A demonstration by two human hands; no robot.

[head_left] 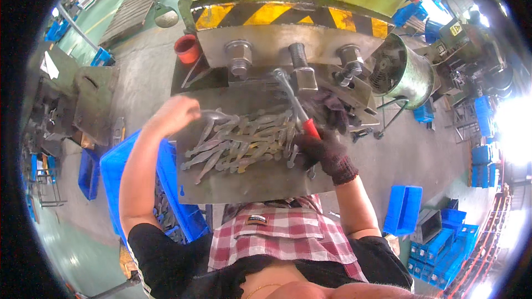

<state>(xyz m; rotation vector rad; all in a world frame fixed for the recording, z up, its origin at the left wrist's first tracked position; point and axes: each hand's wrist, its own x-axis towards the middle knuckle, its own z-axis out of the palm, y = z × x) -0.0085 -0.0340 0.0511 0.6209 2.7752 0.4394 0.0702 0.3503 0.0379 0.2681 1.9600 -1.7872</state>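
My bare left hand [177,115] is closed on the end of a grey metal blank [219,116] with a widened head, at the left edge of the pile. A heap of similar flat, long metal blanks [244,143] lies on the metal table [255,185] before me. My right hand [327,154], in a dark knitted glove, is closed round a red-handled metal tool [298,105]. The tool slants up and left, its rounded end near a large bolt [302,72] on the press; its exact kind I cannot tell.
Ahead stands a green press with a yellow-black striped edge [288,15] and several heavy bolts. A dark cloth or glove [334,109] lies right of the tool. A red cup [188,49] stands behind left. Blue bins [123,174] flank the table; a drum fan [400,69] stands right.
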